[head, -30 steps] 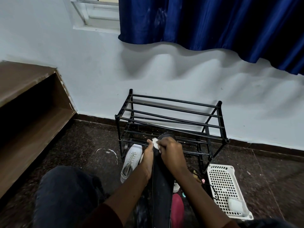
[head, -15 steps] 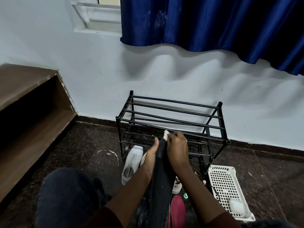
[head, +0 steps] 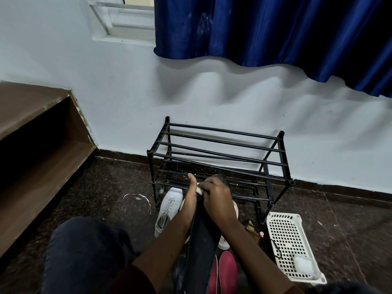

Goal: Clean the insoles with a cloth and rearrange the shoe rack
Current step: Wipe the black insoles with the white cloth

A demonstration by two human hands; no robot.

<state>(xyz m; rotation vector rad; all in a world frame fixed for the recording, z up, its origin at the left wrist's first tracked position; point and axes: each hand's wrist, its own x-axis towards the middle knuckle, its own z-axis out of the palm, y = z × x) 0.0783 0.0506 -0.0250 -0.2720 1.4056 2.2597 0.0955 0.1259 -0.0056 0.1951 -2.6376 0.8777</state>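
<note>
Fingers (head: 206, 186) of your right hand (head: 215, 195) clench the white cloth (head: 200, 190), now drawn back from the toe of the dark insole (head: 203, 230), which your left hand (head: 191, 198), fingers hidden, steadies before the shoe rack (head: 222, 145); wiping continues.

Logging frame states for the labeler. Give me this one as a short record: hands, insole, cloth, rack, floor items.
left hand: holds insole by its side
right hand: presses cloth on insole's far end
rack: by wall, behind hands
sneaker: white, on floor left of insole
pink shoes: on floor, near side
basket: white, on floor right of rack
</note>
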